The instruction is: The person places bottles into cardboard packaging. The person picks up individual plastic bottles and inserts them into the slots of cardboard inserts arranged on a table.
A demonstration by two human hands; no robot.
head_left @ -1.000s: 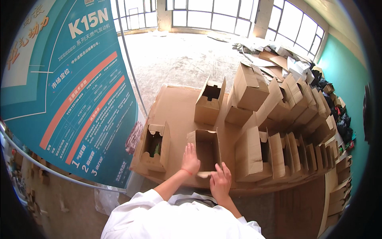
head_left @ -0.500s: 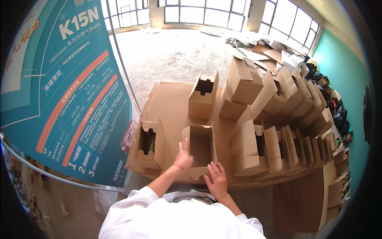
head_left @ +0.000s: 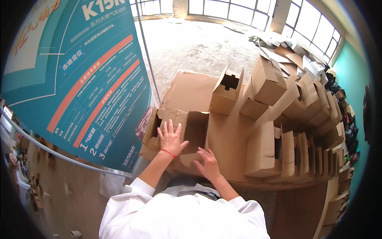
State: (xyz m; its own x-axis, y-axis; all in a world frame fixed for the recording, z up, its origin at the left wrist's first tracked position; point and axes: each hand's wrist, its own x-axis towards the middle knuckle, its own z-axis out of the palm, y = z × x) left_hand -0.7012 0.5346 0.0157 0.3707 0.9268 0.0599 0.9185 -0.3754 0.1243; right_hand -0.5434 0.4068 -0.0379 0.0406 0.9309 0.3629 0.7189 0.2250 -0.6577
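An open brown cardboard box stands in front of me with its dark inside showing. My left hand lies spread on the cardboard at the left of its opening, a red string round the wrist. At the box's near right corner is my right hand, fingers apart and a little bent, by the near flap; whether it touches the flap I cannot tell. Close against the left side stands a second open box, partly covered by the cardboard and my left hand. Neither hand grips anything.
Everything stands on a cardboard-covered surface. A tall open box is at the back, with a stacked box beside it. A row of open boxes fills the right. A teal banner borders the left; scrap cardboard lies behind.
The open box has shifted left up to the second box, which is now partly covered. My left hand has spread out over the cardboard. The view has swung left.
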